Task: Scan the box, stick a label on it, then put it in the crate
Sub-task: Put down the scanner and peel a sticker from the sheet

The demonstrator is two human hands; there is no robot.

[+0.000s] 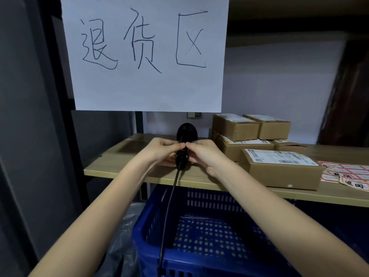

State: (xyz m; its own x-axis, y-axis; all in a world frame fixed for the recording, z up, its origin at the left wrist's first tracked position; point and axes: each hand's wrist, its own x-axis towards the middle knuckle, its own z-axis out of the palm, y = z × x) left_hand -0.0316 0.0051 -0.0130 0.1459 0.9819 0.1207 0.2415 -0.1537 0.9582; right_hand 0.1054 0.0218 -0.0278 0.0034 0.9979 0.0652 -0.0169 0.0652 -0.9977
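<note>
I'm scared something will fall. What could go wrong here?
Two things might. The scanner's cable hangs off the shelf edge down past the crate, so an arm could snag it and tug the scanner down. And the boxes are stacked right beside the right hand; a bump there might knock one over.

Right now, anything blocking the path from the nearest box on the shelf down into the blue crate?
Nothing visible blocks it. The nearest box sits at the shelf front edge, and the blue crate stands open and empty just below. Only the scanner cable hangs over the crate's left side, with both forearms above it.
</note>
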